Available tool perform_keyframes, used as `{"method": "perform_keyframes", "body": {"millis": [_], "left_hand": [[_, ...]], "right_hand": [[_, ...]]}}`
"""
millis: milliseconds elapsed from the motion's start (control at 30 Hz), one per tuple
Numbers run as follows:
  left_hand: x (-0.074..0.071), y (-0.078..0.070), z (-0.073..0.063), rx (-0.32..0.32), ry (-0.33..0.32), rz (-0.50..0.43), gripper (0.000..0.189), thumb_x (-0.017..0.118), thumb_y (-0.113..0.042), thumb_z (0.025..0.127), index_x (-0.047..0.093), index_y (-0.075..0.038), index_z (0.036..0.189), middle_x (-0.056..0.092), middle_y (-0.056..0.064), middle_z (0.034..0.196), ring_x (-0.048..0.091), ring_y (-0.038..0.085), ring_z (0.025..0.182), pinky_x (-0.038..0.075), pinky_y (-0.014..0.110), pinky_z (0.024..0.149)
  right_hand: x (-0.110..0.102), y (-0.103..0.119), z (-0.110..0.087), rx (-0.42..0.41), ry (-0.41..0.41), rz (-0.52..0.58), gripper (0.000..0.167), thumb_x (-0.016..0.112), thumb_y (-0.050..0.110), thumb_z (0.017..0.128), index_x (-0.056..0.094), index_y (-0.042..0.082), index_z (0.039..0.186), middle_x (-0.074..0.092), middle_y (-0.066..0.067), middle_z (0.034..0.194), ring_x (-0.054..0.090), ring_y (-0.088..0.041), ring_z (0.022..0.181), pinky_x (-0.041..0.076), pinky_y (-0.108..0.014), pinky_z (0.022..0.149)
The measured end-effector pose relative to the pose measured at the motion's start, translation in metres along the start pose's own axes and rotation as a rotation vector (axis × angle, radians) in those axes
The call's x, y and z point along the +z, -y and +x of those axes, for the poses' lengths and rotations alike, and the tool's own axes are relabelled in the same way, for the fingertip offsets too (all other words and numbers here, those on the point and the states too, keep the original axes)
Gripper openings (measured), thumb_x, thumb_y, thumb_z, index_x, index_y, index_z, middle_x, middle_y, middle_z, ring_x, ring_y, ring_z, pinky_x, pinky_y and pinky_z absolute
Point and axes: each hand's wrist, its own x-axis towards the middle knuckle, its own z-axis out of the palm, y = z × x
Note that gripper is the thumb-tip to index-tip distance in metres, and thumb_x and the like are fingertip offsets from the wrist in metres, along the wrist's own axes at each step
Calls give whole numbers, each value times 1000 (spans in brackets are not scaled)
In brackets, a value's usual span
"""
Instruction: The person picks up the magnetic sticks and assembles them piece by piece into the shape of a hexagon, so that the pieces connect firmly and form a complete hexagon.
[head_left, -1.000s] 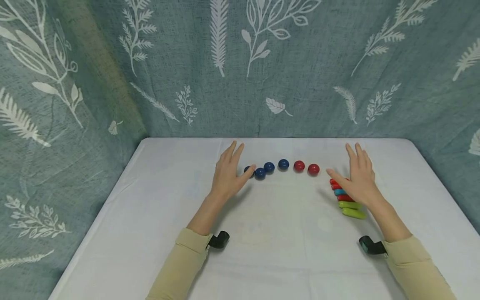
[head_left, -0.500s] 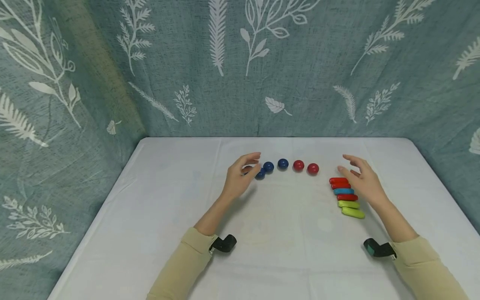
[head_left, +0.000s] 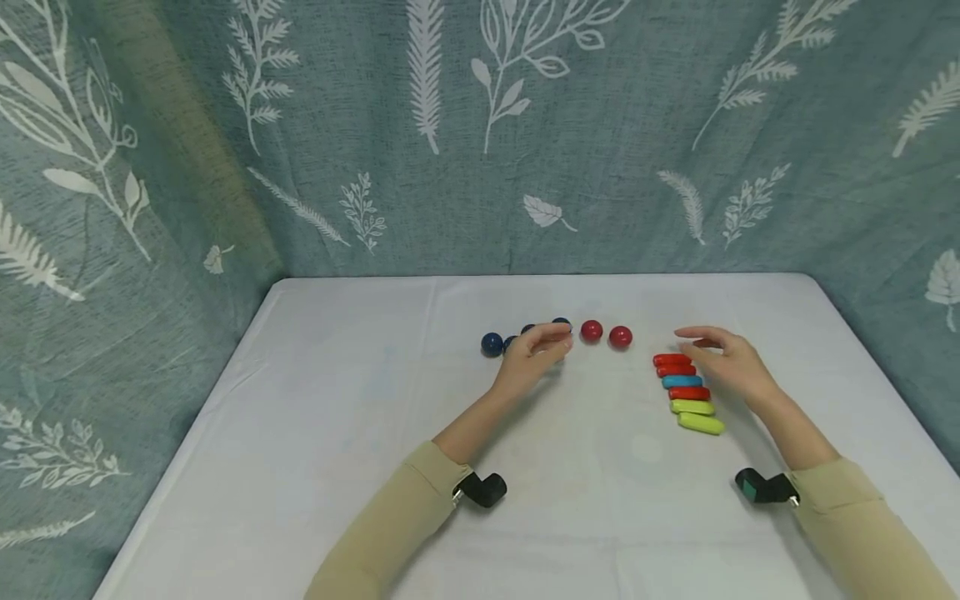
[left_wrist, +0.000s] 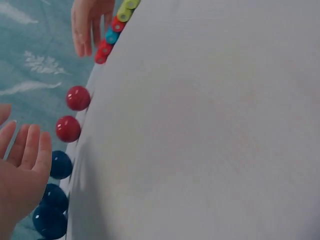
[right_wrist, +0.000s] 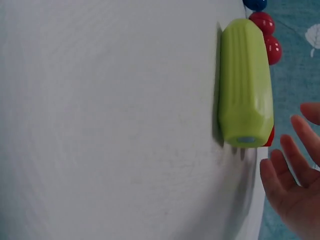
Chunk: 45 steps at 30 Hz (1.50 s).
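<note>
My left hand (head_left: 534, 360) hovers over the row of glossy balls, its fingers loosely bent with nothing between them. It partly covers several dark blue balls; one blue ball (head_left: 492, 344) shows fully at the row's left end. Two red balls (head_left: 592, 331) lie just right of its fingertips. In the left wrist view the palm and fingers of the left hand (left_wrist: 22, 170) are bare, beside the blue balls (left_wrist: 61, 165). Over the far end of a column of short plastic sticks, my right hand (head_left: 729, 364) is held relaxed. The right wrist view shows these fingers (right_wrist: 297, 162) holding nothing.
The column has red sticks (head_left: 688, 393), one blue stick (head_left: 682, 382) and yellow-green sticks (head_left: 701, 423) nearest me. A white cloth (head_left: 570, 500) covers the table, whose far edge meets a leaf-patterned green curtain (head_left: 465, 217). Each sleeve cuff carries a black camera (head_left: 483, 490).
My left hand has moved right along the balls, uncovering the leftmost blue one, and its fingers have bent from spread. My right hand has drawn slightly back, its fingers now closer together. Balls and sticks stay put.
</note>
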Motion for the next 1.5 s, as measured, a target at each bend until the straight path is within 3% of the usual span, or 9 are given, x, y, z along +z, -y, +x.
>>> {"method": "perform_keyframes", "body": {"millis": [200, 400, 667, 867, 1067, 1500], "left_hand": [[19, 6, 10, -49, 12, -31, 32, 64, -7, 94, 62, 2, 124, 65, 17, 117, 63, 22, 104, 52, 26, 85], [35, 9, 17, -80, 21, 29, 33, 66, -10, 93, 64, -1, 124, 66, 12, 120, 62, 22, 109, 49, 23, 89], [49, 11, 23, -75, 9, 72, 34, 68, -11, 92, 64, -2, 124, 65, 12, 121, 61, 23, 113, 49, 25, 91], [60, 10, 29, -34, 4, 85, 36, 68, -9, 91, 63, -3, 126, 64, 11, 124, 59, 20, 116, 46, 21, 93], [69, 8, 37, -1, 7, 173, 39, 67, -9, 92, 61, -5, 131, 60, 8, 131, 54, 16, 123, 43, 19, 96], [75, 10, 46, 97, 82, 489, 38, 67, -11, 92, 62, -7, 130, 62, 6, 129, 56, 15, 120, 43, 21, 96]], "right_hand": [[-2, -11, 5, 7, 85, 51, 53, 54, 37, 100, 50, 2, 139, 45, -24, 141, 38, -41, 128, 32, -59, 104], [-2, -21, 11, 10, 149, 89, 58, 58, 42, 97, 51, 2, 138, 44, -23, 143, 38, -38, 128, 32, -55, 106], [1, -26, 15, -28, 158, 102, 52, 56, 37, 99, 53, 0, 136, 43, -24, 142, 37, -40, 127, 32, -57, 105], [1, -27, 14, -29, 152, 95, 50, 55, 36, 100, 54, 0, 135, 44, -24, 140, 39, -38, 125, 34, -56, 105], [1, -29, 15, -6, 158, 95, 52, 55, 38, 99, 53, 1, 136, 42, -24, 142, 37, -39, 126, 33, -57, 104], [-2, -35, 14, -4, 147, 140, 50, 56, 35, 100, 53, 0, 136, 41, -23, 142, 36, -39, 128, 31, -58, 106]]}}
